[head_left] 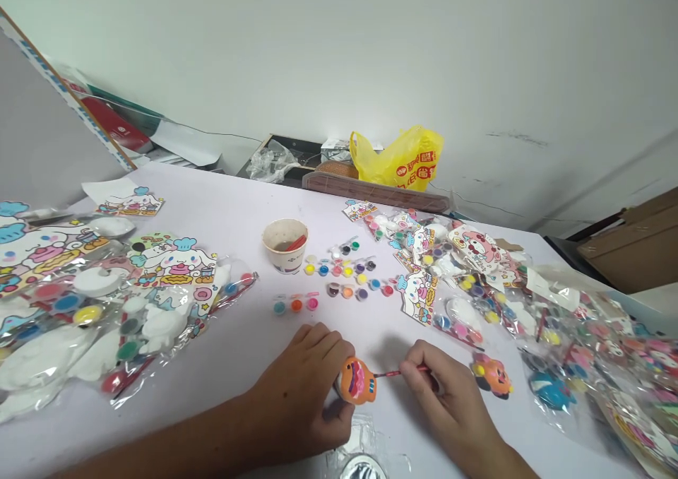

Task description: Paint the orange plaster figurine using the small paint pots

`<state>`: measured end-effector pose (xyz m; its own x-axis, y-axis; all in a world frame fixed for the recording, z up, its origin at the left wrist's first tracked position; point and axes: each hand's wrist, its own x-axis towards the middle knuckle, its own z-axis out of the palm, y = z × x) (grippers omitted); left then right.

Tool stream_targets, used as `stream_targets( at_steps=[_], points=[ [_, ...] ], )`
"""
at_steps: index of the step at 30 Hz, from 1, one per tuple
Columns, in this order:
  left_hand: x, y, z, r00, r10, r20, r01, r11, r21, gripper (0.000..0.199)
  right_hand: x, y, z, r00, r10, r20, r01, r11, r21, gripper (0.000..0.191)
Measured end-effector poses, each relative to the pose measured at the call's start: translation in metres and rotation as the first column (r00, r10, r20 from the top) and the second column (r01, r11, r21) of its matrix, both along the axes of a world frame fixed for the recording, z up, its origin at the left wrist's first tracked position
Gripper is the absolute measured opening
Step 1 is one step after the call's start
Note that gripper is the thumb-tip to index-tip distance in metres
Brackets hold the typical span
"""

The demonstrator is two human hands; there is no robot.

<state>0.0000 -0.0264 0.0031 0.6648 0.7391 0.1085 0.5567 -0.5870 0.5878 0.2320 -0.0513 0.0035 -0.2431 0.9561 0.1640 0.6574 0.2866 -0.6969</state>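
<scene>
My left hand (310,387) is closed around a small painted figurine (357,381), mostly orange with a pink patch and small blue marks. My right hand (445,398) pinches a thin red paintbrush (390,374), whose tip touches or nearly touches the figurine's right side. Small paint pots (348,292) in many colours sit in strips beyond my hands. Behind them to the left, a paper cup (286,244) holds liquid and a red object. Below the figurine lies a clear plastic package (363,440) with a silvery round piece.
Plastic-wrapped paint kits with white figures (164,316) cover the left side; more kits (466,309) are heaped on the right. A painted orange figure (491,374) and a blue figure (551,391) lie right of my right hand. A yellow plastic bag (397,160) stands beyond the table's far edge.
</scene>
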Motion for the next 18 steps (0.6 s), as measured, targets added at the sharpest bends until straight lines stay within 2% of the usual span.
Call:
stream_targets(
  at_steps=[3,6,12,15,18],
  points=[
    [-0.001,0.000,-0.001,1.000,0.006,-0.002,-0.006,1.000,-0.002,0.028,-0.003,0.004,0.007,0.998,-0.055,-0.005,0.054,0.998,-0.045,0.034],
    [-0.001,0.001,-0.001,1.000,0.007,-0.006,-0.007,1.000,-0.003,0.029,-0.012,0.014,0.020,0.999,-0.050,0.005,0.051,0.996,-0.076,0.032],
    [-0.001,0.002,-0.001,0.999,0.017,-0.038,-0.017,1.000,-0.005,0.024,-0.050,0.059,0.047,0.989,0.120,0.088,-0.120,0.993,-0.008,0.016],
    [-0.001,0.003,-0.001,0.998,0.023,-0.051,-0.025,0.999,-0.026,0.026,-0.069,0.079,0.050,0.968,0.206,0.143,-0.214,0.976,0.046,0.011],
    [0.000,0.004,-0.001,0.997,0.023,-0.073,-0.028,0.997,-0.066,0.030,-0.079,0.088,0.047,0.951,0.233,0.204,-0.249,0.967,0.057,0.011]
  ],
)
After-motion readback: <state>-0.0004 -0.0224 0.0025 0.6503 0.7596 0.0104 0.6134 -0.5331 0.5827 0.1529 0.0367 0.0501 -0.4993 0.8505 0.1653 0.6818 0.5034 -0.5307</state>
